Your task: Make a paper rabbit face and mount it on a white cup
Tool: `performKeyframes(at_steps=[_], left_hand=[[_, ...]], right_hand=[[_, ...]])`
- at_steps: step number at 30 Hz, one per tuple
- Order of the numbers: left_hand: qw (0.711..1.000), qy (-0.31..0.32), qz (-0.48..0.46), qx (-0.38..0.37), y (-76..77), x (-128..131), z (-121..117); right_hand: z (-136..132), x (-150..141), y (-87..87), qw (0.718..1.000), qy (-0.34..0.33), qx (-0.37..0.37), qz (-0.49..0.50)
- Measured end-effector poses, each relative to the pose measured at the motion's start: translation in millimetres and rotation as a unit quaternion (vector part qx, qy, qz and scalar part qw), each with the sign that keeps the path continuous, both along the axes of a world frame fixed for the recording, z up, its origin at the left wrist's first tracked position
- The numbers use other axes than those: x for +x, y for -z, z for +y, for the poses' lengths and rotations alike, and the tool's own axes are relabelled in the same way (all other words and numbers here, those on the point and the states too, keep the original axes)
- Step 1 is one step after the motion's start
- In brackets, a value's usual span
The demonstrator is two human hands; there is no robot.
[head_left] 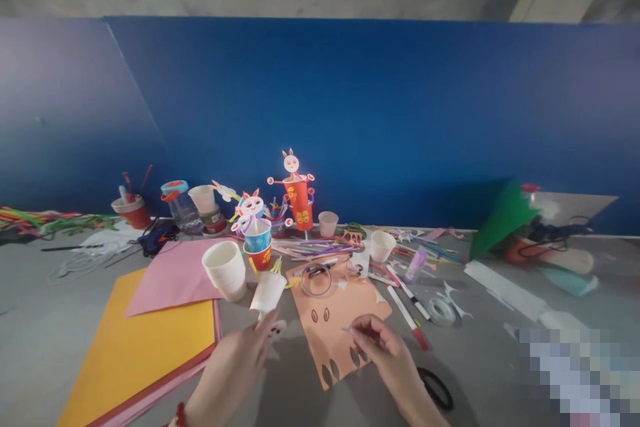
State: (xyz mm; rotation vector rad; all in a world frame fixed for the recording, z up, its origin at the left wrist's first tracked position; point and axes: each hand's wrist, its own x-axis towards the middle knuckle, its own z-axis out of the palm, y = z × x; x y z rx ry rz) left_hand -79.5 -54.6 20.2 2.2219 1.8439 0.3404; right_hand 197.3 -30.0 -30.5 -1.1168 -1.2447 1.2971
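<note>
My left hand [240,355] is closed at the lower end of a tilted white paper cup [269,291], which it holds off the table. Just beside its fingertips shows a small white paper face [277,329] with dark eyes; how it joins the cup is hidden. Over an orange paper sheet [310,340] my right hand [383,343] pinches a small pale strip [346,329], its kind too small to make out. Two red eye-shaped pieces [321,315] lie on the sheet, which has leaf-shaped holes along its near edge.
Finished cup figures, one blue [258,238] and one red [297,197], stand behind. A white cup [225,270] stands left, near yellow paper [145,340] and pink paper [175,277]. Markers [409,317], a tape roll [442,311] and black-handled scissors [435,388] lie right.
</note>
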Motion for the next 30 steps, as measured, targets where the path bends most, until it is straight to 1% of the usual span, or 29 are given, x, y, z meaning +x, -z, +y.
performKeyframes(at_steps=[1,2,3,4,6,7,9,10,12,15,16,17,18,19,20,21,22,24,25,26,27,28,29,30], left_hand=[[0.999,-0.014,-0.038,0.009,3.2,0,-1],[0.995,-0.024,-0.1,0.007,5.0,1,-2],[0.983,-0.029,-0.182,-0.006,5.1,5,-2],[0.959,-0.03,-0.282,-0.028,3.8,10,-2],[0.879,-0.024,-0.466,-0.099,-2.2,24,-1],[0.834,-0.024,-0.533,-0.136,-5.9,32,-1],[0.75,-0.031,-0.635,-0.182,-12.2,48,-1],[0.713,-0.03,-0.672,-0.198,-14.0,55,-1],[0.658,-0.024,-0.714,-0.237,-14.0,67,-1],[0.594,-0.005,-0.745,-0.303,-6.6,80,-1],[0.576,0.004,-0.749,-0.326,-3.6,82,-1],[0.564,0.014,-0.748,-0.348,-1.1,84,-1],[0.562,0.024,-0.742,-0.365,0.4,85,-1],[0.571,0.033,-0.732,-0.369,0.5,84,0],[0.589,0.038,-0.722,-0.361,-0.8,83,0],[0.616,0.037,-0.711,-0.338,-3.4,81,1],[0.648,0.034,-0.701,-0.298,-6.9,78,1],[0.718,0.028,-0.662,-0.211,-14.7,73,2],[0.753,0.036,-0.633,-0.173,-18.0,71,2],[0.783,0.041,-0.604,-0.142,-20.4,71,2],[0.806,0.043,-0.579,-0.118,-21.7,71,2],[0.819,0.038,-0.563,-0.104,-22.1,72,2],[0.825,0.027,-0.556,-0.098,-21.9,74,2],[0.824,0.013,-0.558,-0.098,-21.3,76,3]], right_hand=[[-2,-3,-2.5,1.0,-0.006,-0.003,0.009],[-4,-7,-5.8,1.0,-0.013,-0.004,0.02],[-6,-10,-9.9,0.999,-0.022,-0.002,0.033],[-7,-14,-14.7,0.998,-0.034,0.006,0.049],[-9,-20,-25.4,0.994,-0.059,0.035,0.085],[-8,-23,-30.6,0.991,-0.073,0.051,0.104],[-7,-26,-38.8,0.982,-0.098,0.069,0.145],[-6,-28,-41.2,0.978,-0.109,0.069,0.164],[-5,-29,-42.4,0.97,-0.128,0.064,0.194],[-6,-29,-38.8,0.968,-0.133,0.067,0.202],[-7,-29,-38.1,0.969,-0.131,0.071,0.196],[-8,-28,-38.2,0.971,-0.13,0.075,0.187],[-9,-27,-39.3,0.972,-0.132,0.075,0.177],[-9,-25,-41.4,0.974,-0.137,0.075,0.166],[-9,-23,-44.1,0.975,-0.141,0.075,0.157],[-9,-21,-47.1,0.976,-0.141,0.076,0.148],[-8,-20,-50.1,0.978,-0.135,0.077,0.139],[-5,-17,-54.3,0.982,-0.119,0.083,0.12],[-4,-15,-55.4,0.984,-0.113,0.085,0.11],[-3,-14,-55.9,0.985,-0.111,0.085,0.1],[-2,-14,-56.0,0.986,-0.11,0.084,0.089],[-2,-13,-55.9,0.988,-0.108,0.083,0.077],[-2,-13,-56.0,0.989,-0.104,0.085,0.067],[-2,-12,-56.5,0.989,-0.097,0.09,0.061]])
